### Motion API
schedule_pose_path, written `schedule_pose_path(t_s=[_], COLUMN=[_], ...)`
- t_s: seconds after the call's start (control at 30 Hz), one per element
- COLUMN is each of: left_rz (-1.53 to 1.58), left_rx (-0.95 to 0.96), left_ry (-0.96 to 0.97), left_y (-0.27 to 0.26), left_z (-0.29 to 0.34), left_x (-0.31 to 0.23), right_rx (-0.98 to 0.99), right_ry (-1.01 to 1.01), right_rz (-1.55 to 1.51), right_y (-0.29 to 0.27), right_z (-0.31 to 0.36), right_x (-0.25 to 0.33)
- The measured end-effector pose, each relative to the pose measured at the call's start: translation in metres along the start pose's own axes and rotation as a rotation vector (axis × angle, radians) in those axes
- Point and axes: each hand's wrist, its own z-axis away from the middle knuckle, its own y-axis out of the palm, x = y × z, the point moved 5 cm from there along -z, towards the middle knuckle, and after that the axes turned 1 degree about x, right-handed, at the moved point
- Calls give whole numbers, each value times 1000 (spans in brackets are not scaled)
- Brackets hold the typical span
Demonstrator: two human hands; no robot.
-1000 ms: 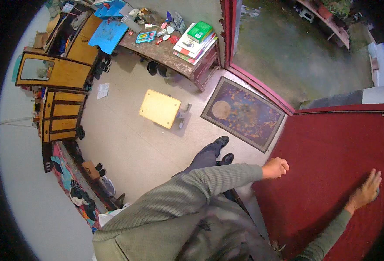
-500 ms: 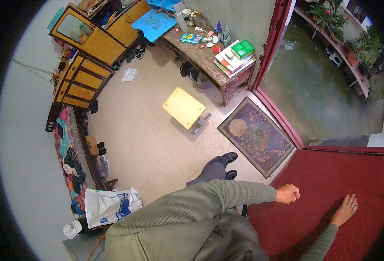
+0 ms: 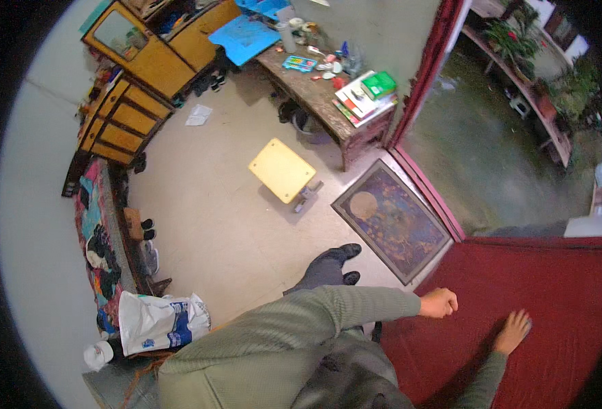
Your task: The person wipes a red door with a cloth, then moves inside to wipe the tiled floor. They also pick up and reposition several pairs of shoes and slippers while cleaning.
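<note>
Over a dark red, cloth-like surface [image 3: 553,293] at the lower right are both of my hands. My left hand [image 3: 439,303] has its fingers curled in, near the left part of the red surface; whatever they may hold is hidden. To its right, my right hand [image 3: 514,332] lies flat on the red surface or just above it, fingers stretched out and nothing in them. I cannot tell if it touches. Grey-green knitted sleeves [image 3: 376,302] cover my arms.
A patterned mat [image 3: 403,232] lies by the red-framed doorway. Nearby stands a yellow-topped stool [image 3: 282,170]. A wooden desk [image 3: 314,95] with books [image 3: 364,99] is against the wall. At lower left are a white bag [image 3: 152,324] and a bed [image 3: 107,252].
My right hand has moved left, a little closer to my left hand. The left stays closed. The whole view has shifted slightly, with some blur.
</note>
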Motion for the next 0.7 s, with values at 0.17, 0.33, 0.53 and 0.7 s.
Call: schedule_pose_path(t_s=[0.17, 0.33, 0.53, 0.7], left_rz=[144, 119, 237, -118], left_rx=[92, 95, 86, -27], left_ry=[-129, -74, -209, 19], left_y=[19, 24, 15, 5], left_z=[10, 14, 26, 14], left_x=[13, 37, 8, 34], right_rx=[-523, -377, 129, 51], right_ry=[85, -23, -416, -253], right_rz=[-48, -592, -43, -383], right_y=[-39, 45, 137, 124], right_z=[-44, -17, 82, 54], right_x=[-79, 9, 98, 110])
